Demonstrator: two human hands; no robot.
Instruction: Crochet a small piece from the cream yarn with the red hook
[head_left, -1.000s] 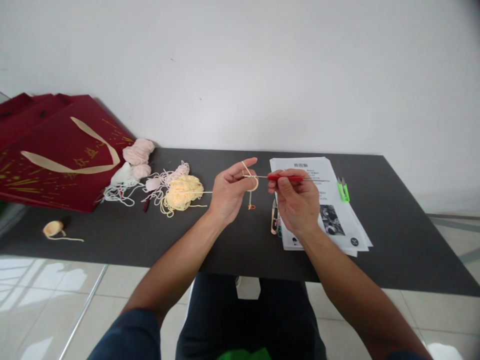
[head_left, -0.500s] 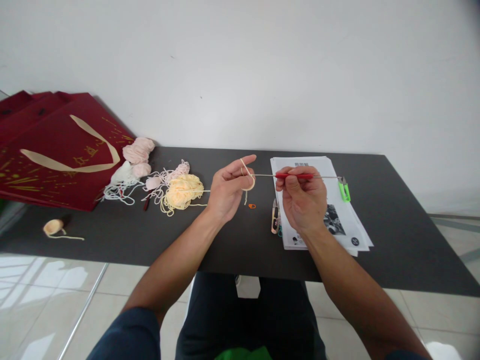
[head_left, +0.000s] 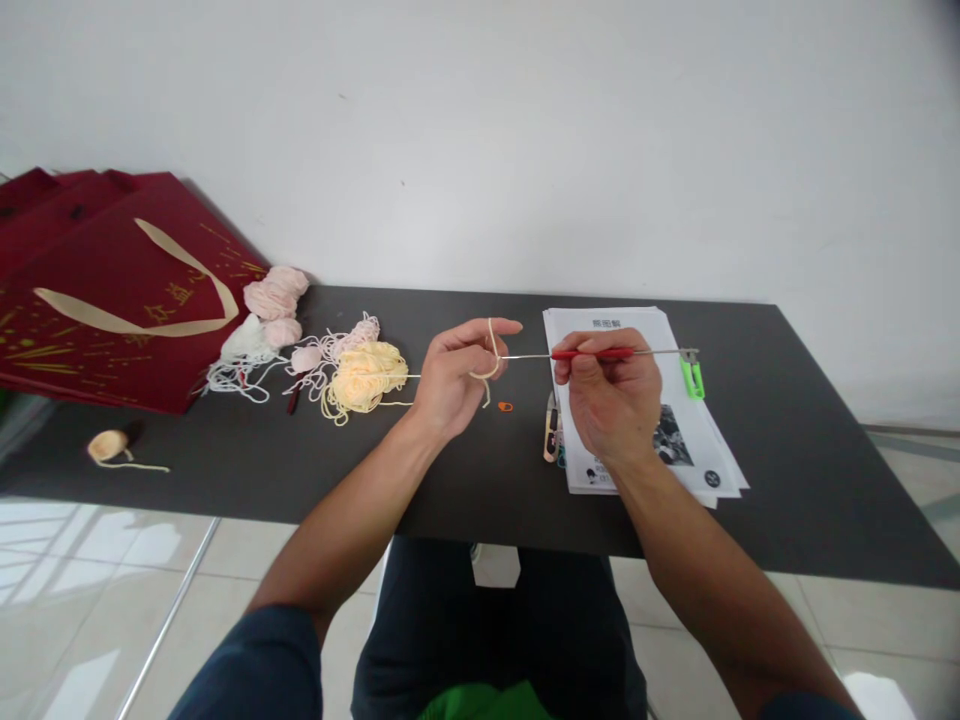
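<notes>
Your right hand (head_left: 611, 390), pinching a red-handled metal hook (head_left: 619, 353), shifts across white papers (head_left: 705, 440) — overpulling could slip cream yarn (head_left: 493, 340) your left hand (head_left: 457, 380) pinches.

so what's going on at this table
The person's right hand grips a red-handled tool; its thin metal shaft reaches the left hand, which holds pale yarn looped over its index finger. A strand runs from the yellow yarn ball to that hand. An orange clip lies on the dark table, touched by neither hand.
</notes>
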